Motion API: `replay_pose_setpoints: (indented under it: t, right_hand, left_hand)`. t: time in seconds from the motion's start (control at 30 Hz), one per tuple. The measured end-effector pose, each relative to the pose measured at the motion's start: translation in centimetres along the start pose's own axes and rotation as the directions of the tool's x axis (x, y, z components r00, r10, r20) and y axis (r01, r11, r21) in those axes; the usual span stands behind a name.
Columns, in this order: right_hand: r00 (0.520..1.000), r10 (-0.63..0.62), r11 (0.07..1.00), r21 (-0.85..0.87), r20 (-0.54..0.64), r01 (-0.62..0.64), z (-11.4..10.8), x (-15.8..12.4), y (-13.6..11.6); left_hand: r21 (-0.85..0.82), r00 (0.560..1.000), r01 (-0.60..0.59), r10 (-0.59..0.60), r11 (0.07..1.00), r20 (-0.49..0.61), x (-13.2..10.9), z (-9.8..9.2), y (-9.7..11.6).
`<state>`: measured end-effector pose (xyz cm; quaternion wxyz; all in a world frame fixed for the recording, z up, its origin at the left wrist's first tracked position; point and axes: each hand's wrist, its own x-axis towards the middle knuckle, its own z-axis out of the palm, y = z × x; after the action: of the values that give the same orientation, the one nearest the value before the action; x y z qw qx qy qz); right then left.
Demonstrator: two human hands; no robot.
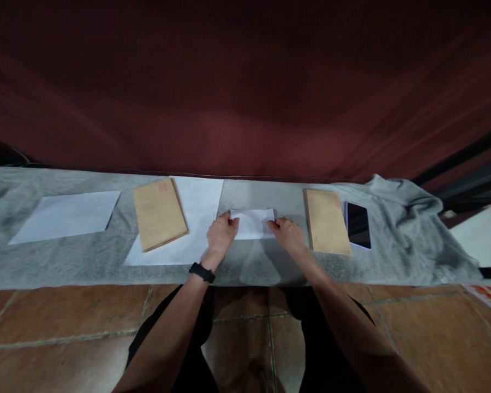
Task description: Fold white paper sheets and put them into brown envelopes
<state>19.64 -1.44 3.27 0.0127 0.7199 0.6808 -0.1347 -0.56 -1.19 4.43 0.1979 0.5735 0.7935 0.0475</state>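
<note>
A small folded white paper (252,222) lies on the grey cloth (85,262) in the middle. My left hand (221,233), with a black band on its wrist, pinches the paper's left edge. My right hand (287,233) pinches its right edge. Both sets of fingers are curled onto the paper, which stays flat on the cloth.
A brown envelope (159,214) rests on a large white sheet (198,207) to the left, with another white sheet (67,215) further left. To the right lie a second brown envelope (326,221) and a black phone (358,225). A dark red curtain (245,87) hangs behind; tiled floor (65,327) below.
</note>
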Motion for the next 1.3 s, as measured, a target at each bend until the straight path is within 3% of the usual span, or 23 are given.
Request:
replay_pose_setpoints:
  t: [0.2,0.63,0.8,0.9,0.97,1.07,1.2,1.3]
  right_hand:
    - [0.999,-0.025,0.999,-0.031,0.049,0.026,0.0,-0.2,0.5]
    - [0.986,-0.078,0.993,-0.101,-0.151,0.063,1.3,-0.8,0.3]
    - [0.915,-0.266,0.960,-0.004,-0.304,0.278,1.5,-0.9,-0.6]
    - [0.841,-0.425,0.866,0.120,-0.335,0.486,3.1,-1.9,-2.0]
    - [0.806,-0.494,0.818,0.138,-0.327,0.558,4.5,-3.0,-2.9]
    - [0.797,-0.521,0.814,0.103,-0.306,0.572,6.3,-4.7,-3.6]
    - [0.791,-0.538,0.815,0.060,-0.291,0.577,7.1,-5.5,-3.4]
    - [0.796,-0.531,0.823,0.046,-0.291,0.566,7.2,-5.4,-3.2]
  left_hand:
    - [0.003,1.000,-0.006,0.006,1.000,0.022,-0.3,0.2,-0.2]
    - [0.165,0.995,-0.043,0.057,0.985,-0.081,-1.3,0.6,0.4]
    - [0.214,0.990,-0.060,0.085,0.975,-0.113,-1.6,1.0,0.3]
    - [0.234,0.985,-0.076,0.109,0.969,-0.132,-1.7,1.4,0.2]
    - [0.237,0.983,-0.088,0.123,0.968,-0.138,-1.8,1.7,0.2]
    - [0.243,0.981,-0.099,0.136,0.965,-0.141,-1.9,2.0,0.1]
    - [0.241,0.974,-0.120,0.161,0.963,-0.157,-2.0,1.7,0.2]
    - [0.220,0.929,-0.243,0.292,0.945,-0.228,-2.2,2.1,0.5]
